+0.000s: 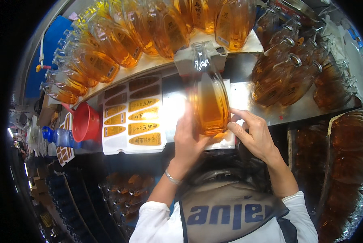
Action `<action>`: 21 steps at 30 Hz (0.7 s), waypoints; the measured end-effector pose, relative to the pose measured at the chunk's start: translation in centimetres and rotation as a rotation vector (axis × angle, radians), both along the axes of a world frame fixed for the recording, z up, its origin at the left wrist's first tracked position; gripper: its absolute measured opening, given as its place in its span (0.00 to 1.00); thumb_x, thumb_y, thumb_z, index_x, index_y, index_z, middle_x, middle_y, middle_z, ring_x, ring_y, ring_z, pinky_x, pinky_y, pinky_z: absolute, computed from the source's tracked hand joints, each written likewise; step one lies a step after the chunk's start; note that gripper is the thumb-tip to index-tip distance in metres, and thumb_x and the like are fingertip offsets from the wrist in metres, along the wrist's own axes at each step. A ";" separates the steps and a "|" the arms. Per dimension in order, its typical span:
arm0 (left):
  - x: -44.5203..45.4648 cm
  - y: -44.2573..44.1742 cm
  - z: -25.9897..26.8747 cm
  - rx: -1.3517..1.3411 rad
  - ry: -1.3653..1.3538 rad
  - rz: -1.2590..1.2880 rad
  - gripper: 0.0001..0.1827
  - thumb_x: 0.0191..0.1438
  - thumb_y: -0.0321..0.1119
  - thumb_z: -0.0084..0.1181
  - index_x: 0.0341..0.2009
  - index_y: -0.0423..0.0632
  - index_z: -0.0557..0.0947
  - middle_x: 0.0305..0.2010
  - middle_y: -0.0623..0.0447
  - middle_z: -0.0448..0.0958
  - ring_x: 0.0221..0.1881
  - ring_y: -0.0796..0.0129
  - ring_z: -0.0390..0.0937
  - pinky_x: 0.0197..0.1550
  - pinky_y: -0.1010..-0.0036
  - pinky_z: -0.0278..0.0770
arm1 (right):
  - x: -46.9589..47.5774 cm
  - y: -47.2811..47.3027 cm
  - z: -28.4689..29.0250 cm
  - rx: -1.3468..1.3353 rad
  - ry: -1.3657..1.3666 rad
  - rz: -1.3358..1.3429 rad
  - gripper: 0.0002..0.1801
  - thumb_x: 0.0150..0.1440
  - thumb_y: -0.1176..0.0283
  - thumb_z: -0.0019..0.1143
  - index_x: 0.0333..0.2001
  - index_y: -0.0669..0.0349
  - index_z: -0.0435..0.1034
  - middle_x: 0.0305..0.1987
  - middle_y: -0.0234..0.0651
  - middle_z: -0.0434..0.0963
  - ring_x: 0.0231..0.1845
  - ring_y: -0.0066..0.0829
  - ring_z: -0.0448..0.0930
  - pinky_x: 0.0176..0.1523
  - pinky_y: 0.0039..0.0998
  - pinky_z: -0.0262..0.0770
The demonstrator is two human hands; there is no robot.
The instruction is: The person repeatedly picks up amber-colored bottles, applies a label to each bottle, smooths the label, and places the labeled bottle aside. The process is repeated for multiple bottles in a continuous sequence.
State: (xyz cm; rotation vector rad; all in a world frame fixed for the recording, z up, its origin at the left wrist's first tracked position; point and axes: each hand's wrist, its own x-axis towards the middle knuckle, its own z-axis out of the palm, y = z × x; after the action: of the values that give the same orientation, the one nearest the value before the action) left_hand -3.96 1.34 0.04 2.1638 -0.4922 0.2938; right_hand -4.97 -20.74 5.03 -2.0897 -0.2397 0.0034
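Observation:
A clear glass bottle point(211, 103) of amber liquid lies tilted before me, its neck towards a cloth-covered block point(181, 62). No cap shows on its neck. My right hand point(255, 132) has thumb and fingertips on the bottle's lower right edge. Along the left side is my left hand point(187, 130), blurred, its thumb near the base; its exact contact is unclear. Beneath the bottle is a white sheet or pad point(227, 144). To the left lies a stack of label sheets point(133, 145) with gold labels; several places on the top sheet are without gold labels.
Labelled amber bottles point(166, 30) crowd the raised shelf ahead. More open-necked bottles point(278, 76) stand at right. A red plastic dipper point(85, 121) and a blue-capped bottle point(58, 136) sit at left. Filled crates point(351, 170) flank me at lower right, with more bottles point(129, 191) lower left.

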 end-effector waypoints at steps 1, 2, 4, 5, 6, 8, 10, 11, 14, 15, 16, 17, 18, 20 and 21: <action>-0.1 0.1 -0.5 0.045 0.026 0.008 0.57 0.50 0.41 0.74 0.75 0.37 0.52 0.76 0.32 0.55 0.75 0.42 0.57 0.74 0.58 0.57 | 0.0 0.2 0.1 -0.049 0.019 -0.015 0.24 0.63 0.66 0.60 0.58 0.69 0.72 0.38 0.41 0.81 0.28 0.29 0.77 0.35 0.29 0.74; -0.3 0.2 -1.0 0.038 0.009 0.001 0.56 0.50 0.40 0.73 0.74 0.37 0.53 0.76 0.31 0.54 0.75 0.40 0.55 0.75 0.57 0.56 | 0.1 0.4 0.2 -0.084 -0.003 -0.033 0.24 0.61 0.67 0.61 0.57 0.69 0.72 0.39 0.45 0.81 0.31 0.34 0.79 0.39 0.32 0.75; -0.8 0.8 -1.8 0.006 0.028 -0.047 0.55 0.50 0.39 0.73 0.74 0.37 0.53 0.76 0.31 0.53 0.76 0.40 0.55 0.75 0.57 0.56 | 0.1 0.9 0.0 -0.172 -0.043 -0.027 0.24 0.59 0.68 0.64 0.57 0.69 0.72 0.40 0.47 0.81 0.31 0.39 0.80 0.39 0.35 0.77; -1.1 1.6 -2.0 0.004 0.073 -0.052 0.55 0.50 0.39 0.73 0.74 0.37 0.53 0.76 0.31 0.53 0.76 0.39 0.54 0.75 0.57 0.56 | 0.0 1.0 -0.1 -0.153 -0.014 -0.032 0.25 0.59 0.70 0.64 0.58 0.69 0.72 0.40 0.46 0.81 0.29 0.35 0.79 0.35 0.33 0.76; -1.7 2.5 -2.3 0.052 0.069 -0.047 0.53 0.50 0.42 0.73 0.73 0.38 0.57 0.75 0.31 0.55 0.74 0.39 0.56 0.73 0.55 0.57 | -0.1 1.0 -0.3 -0.142 0.031 -0.033 0.25 0.59 0.71 0.64 0.59 0.70 0.71 0.41 0.45 0.81 0.28 0.32 0.79 0.34 0.32 0.76; -3.0 5.6 -2.5 0.213 -0.042 0.083 0.52 0.49 0.46 0.74 0.71 0.39 0.61 0.73 0.32 0.59 0.72 0.39 0.60 0.71 0.54 0.59 | -0.5 0.8 -0.6 -0.122 0.003 -0.034 0.26 0.58 0.74 0.64 0.60 0.70 0.70 0.41 0.41 0.82 0.26 0.24 0.78 0.31 0.27 0.75; -4.1 9.5 -2.9 0.370 -0.143 0.225 0.50 0.47 0.52 0.73 0.68 0.39 0.67 0.70 0.35 0.64 0.67 0.42 0.65 0.67 0.53 0.63 | -0.8 0.3 -1.0 -0.051 0.043 -0.045 0.26 0.58 0.76 0.63 0.60 0.71 0.70 0.41 0.40 0.82 0.24 0.21 0.78 0.32 0.25 0.74; -4.9 11.2 -3.1 0.486 -0.109 0.292 0.52 0.46 0.54 0.74 0.68 0.40 0.66 0.69 0.35 0.64 0.66 0.41 0.65 0.66 0.53 0.63 | -0.9 0.0 -1.3 -0.045 0.103 -0.080 0.26 0.58 0.76 0.62 0.60 0.71 0.70 0.41 0.40 0.82 0.24 0.20 0.78 0.32 0.24 0.74; -6.6 13.9 -4.7 0.614 -0.063 0.389 0.38 0.51 0.43 0.71 0.64 0.43 0.74 0.65 0.40 0.70 0.64 0.46 0.68 0.65 0.55 0.64 | -0.9 -0.4 -2.1 -0.042 0.040 -0.070 0.24 0.58 0.76 0.62 0.59 0.70 0.72 0.39 0.38 0.82 0.23 0.17 0.74 0.31 0.22 0.71; -6.8 14.5 -5.2 0.626 -0.109 0.393 0.33 0.52 0.38 0.69 0.62 0.43 0.76 0.62 0.41 0.73 0.62 0.47 0.71 0.64 0.55 0.66 | -0.8 -0.5 -2.4 -0.043 0.033 -0.084 0.24 0.58 0.76 0.62 0.59 0.70 0.72 0.39 0.38 0.82 0.23 0.16 0.72 0.30 0.21 0.71; -7.0 14.9 -5.3 0.655 -0.145 0.388 0.28 0.53 0.34 0.68 0.59 0.44 0.79 0.59 0.42 0.77 0.60 0.49 0.74 0.63 0.56 0.68 | -0.9 -0.7 -2.5 -0.020 0.035 -0.080 0.23 0.59 0.75 0.62 0.58 0.70 0.73 0.37 0.37 0.82 0.23 0.16 0.70 0.30 0.21 0.69; -7.3 15.1 -5.2 0.599 -0.180 0.403 0.23 0.55 0.30 0.66 0.57 0.43 0.80 0.55 0.44 0.79 0.56 0.51 0.76 0.60 0.58 0.70 | -0.9 -0.8 -2.7 -0.019 0.019 -0.070 0.23 0.59 0.75 0.62 0.58 0.69 0.73 0.37 0.36 0.82 0.23 0.16 0.70 0.30 0.21 0.69; -7.6 15.1 -4.9 0.559 -0.209 0.407 0.19 0.56 0.27 0.63 0.54 0.42 0.82 0.51 0.46 0.81 0.52 0.53 0.78 0.58 0.59 0.72 | -1.0 -1.0 -2.7 -0.022 0.010 -0.066 0.23 0.59 0.75 0.62 0.58 0.69 0.73 0.37 0.36 0.82 0.23 0.15 0.70 0.30 0.21 0.69; -7.7 14.6 -3.5 0.335 -0.122 0.453 0.12 0.59 0.23 0.59 0.48 0.41 0.84 0.43 0.50 0.84 0.45 0.59 0.81 0.54 0.64 0.76 | -1.1 -1.3 -2.5 0.003 0.008 -0.084 0.22 0.59 0.75 0.62 0.57 0.69 0.74 0.36 0.35 0.82 0.23 0.15 0.70 0.30 0.21 0.69; -7.7 13.9 -2.5 0.146 -0.036 0.464 0.09 0.61 0.22 0.58 0.46 0.39 0.84 0.40 0.52 0.85 0.41 0.62 0.82 0.51 0.67 0.78 | -1.1 -1.3 -2.3 0.029 0.040 -0.103 0.22 0.58 0.75 0.63 0.57 0.68 0.74 0.36 0.34 0.82 0.22 0.15 0.72 0.30 0.20 0.70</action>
State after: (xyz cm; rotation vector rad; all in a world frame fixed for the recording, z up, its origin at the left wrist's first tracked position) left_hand -11.62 15.27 -2.51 2.4035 -0.0224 0.5643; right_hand -6.10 -22.07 2.74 -2.0684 -0.1072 -0.0205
